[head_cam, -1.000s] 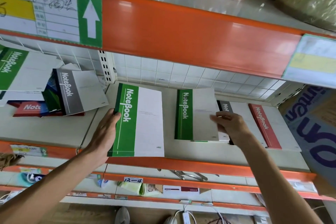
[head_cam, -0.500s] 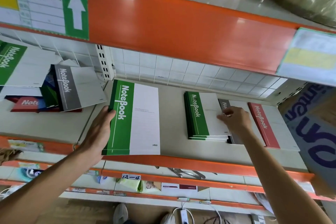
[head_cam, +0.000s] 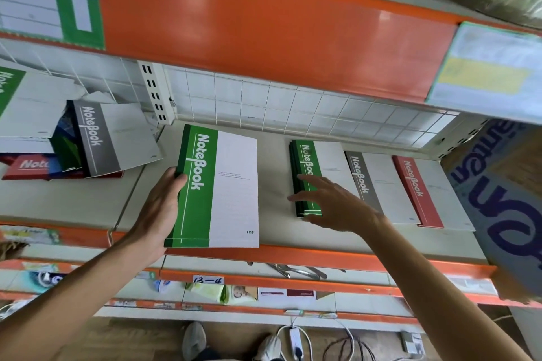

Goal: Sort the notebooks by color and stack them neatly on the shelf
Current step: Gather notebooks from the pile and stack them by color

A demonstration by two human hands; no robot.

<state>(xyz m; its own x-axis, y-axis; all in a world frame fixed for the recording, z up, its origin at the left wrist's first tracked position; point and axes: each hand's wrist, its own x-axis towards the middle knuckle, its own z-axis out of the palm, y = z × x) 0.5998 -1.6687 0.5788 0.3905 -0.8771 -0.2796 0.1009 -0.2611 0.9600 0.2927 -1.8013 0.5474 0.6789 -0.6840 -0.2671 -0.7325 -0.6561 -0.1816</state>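
Note:
My left hand (head_cam: pixel 159 208) grips the spine edge of a green-and-white notebook (head_cam: pixel 223 187) held over the shelf (head_cam: pixel 275 184), its near end past the front edge. To its right lies a stack of green notebooks (head_cam: pixel 308 161). My right hand (head_cam: pixel 331 202) hovers over that stack's near end with fingers spread, holding nothing. Right of the stack lie a grey notebook (head_cam: pixel 372 184) and a red notebook (head_cam: pixel 416 187), side by side. A loose heap of grey, green, blue and red notebooks (head_cam: pixel 88 143) sits on the shelf section to the left.
An orange beam (head_cam: pixel 264 26) of the upper shelf hangs close above. A cardboard box (head_cam: pixel 504 196) with blue lettering stands at the right end. Below are lower orange shelves with small packets (head_cam: pixel 223 293), and cables (head_cam: pixel 322 337) on the floor by my shoes.
My right hand let go of the green notebook it laid on the green stack and drew back toward me, fingers spread. The left hand kept hold of its green notebook, barely moving.

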